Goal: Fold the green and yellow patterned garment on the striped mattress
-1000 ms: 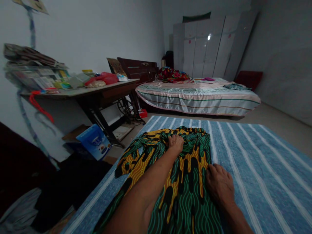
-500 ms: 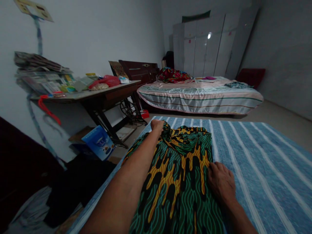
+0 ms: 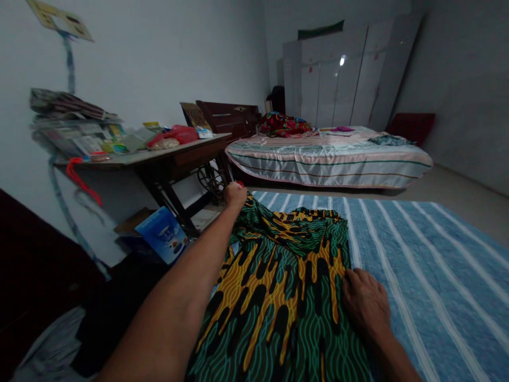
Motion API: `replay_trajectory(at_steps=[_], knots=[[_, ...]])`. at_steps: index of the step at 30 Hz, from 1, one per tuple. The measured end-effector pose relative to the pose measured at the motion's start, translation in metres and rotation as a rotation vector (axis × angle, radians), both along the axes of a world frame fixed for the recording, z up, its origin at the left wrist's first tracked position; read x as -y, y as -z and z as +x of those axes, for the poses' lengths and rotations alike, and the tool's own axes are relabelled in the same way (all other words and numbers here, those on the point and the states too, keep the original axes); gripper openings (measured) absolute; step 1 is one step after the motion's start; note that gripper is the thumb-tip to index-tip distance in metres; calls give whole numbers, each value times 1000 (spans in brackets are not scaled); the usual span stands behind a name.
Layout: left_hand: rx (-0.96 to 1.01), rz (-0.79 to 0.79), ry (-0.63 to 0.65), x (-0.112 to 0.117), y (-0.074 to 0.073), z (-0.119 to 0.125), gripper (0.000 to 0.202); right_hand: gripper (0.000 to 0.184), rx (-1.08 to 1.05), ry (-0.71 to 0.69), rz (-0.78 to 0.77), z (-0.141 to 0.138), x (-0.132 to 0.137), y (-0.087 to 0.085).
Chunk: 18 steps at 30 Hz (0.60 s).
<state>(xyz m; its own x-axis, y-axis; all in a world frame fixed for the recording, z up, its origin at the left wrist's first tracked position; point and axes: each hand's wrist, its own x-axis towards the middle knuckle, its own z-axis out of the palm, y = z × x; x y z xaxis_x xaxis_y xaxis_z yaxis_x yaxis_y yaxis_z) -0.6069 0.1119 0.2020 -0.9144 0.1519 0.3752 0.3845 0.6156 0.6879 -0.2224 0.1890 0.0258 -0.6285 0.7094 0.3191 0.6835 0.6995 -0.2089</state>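
Note:
A green, black and yellow patterned garment (image 3: 270, 297) is spread over a blue-and-white striped bed cover (image 3: 401, 254). Its far left part is pulled up into a slanting fold, while the far right part lies flatter. My left hand (image 3: 235, 195) stretches far forward, closed on that raised far-left corner, just past the bed's edge. Beside the garment's right edge, my right hand (image 3: 366, 300) rests low on the bed, fingers curled against the cloth. Its fingertips are partly hidden.
Across a floor gap stands another bed (image 3: 330, 164) with a red floral bundle (image 3: 284, 124). To the left is a sewing-machine table (image 3: 167, 151) loaded with bags and boxes. A blue box (image 3: 163, 233) and dark cloth (image 3: 115, 302) lie below it.
My left hand has moved left, drawing the garment's far-left part outward and lifting it into a slanted fold. My right hand keeps its place at the right edge.

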Motion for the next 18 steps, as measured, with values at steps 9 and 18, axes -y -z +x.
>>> replay_trajectory(at_steps=[9, 18], knots=[[-21, -68, 16, 11, 22, -12, 19, 31, -7, 1, 71, 1, 0, 10], [277, 64, 5, 13, 79, -41, 24, 39, -7, -5, 133, 4, -4, 26]])
